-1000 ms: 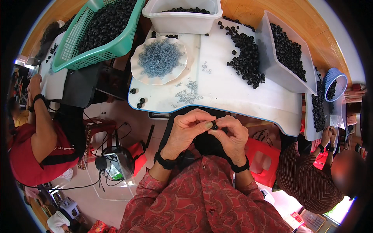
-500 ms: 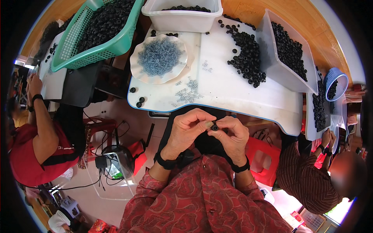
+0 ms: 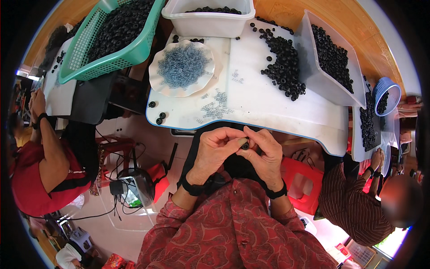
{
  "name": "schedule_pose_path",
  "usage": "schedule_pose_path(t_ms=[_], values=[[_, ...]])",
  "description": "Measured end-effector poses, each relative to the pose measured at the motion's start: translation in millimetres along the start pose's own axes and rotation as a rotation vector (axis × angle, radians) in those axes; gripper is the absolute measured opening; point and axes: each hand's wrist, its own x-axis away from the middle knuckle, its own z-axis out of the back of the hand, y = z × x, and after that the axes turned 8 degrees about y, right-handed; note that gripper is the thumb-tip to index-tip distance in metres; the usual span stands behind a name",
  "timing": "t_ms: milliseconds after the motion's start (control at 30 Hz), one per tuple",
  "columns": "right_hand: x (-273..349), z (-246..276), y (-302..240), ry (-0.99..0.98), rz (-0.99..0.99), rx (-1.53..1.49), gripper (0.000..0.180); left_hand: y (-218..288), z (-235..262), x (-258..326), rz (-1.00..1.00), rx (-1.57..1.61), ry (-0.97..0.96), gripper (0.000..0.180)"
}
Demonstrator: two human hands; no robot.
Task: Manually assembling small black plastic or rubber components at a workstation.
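Observation:
Just in front of the table edge, my left hand (image 3: 218, 147) and my right hand (image 3: 263, 151) meet fingertip to fingertip. Between them they pinch a small round black part (image 3: 245, 146) with a hole in its end, mostly covered by the fingers. Ahead on the white tabletop, a scalloped white plate (image 3: 156, 83) holds a heap of tiny bluish-grey coil-like pieces (image 3: 186, 65). More of these pieces (image 3: 217, 105) lie scattered in front of it. A pile of similar black parts (image 3: 284, 67) spreads over the right half of the table.
Black parts fill a green basket (image 3: 134, 60) at left, a white tub (image 3: 208, 24) at the back and a translucent bin (image 3: 320, 83) at right. Several loose ones (image 3: 161, 117) lie near the left corner. People sit on both sides; a red stool (image 3: 304, 186) stands at my right.
My right fingers have shifted slightly left and closed in over the black part, which now shows less and has tilted between the fingertips. The table's contents look the same.

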Motion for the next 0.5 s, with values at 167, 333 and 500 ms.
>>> schedule_pose_path(t_ms=[167, 333, 500], values=[[0.9, -1.8, 0.0, 0.01, -0.018, 0.022, 0.058, -2.7, 1.6, -0.8, 0.01, 0.063, 0.012, 0.013], [0.2, -3.0, 1.6, -0.008, -0.02, 0.031, 0.052, -4.6, 0.5, -1.9, 0.019, 0.134, 0.061, 0.016], [-1.5, -2.6, 1.4, -0.009, -0.009, 0.047, 0.046, -8.5, 6.0, -3.1, 0.033, 0.121, 0.045, 0.016]])
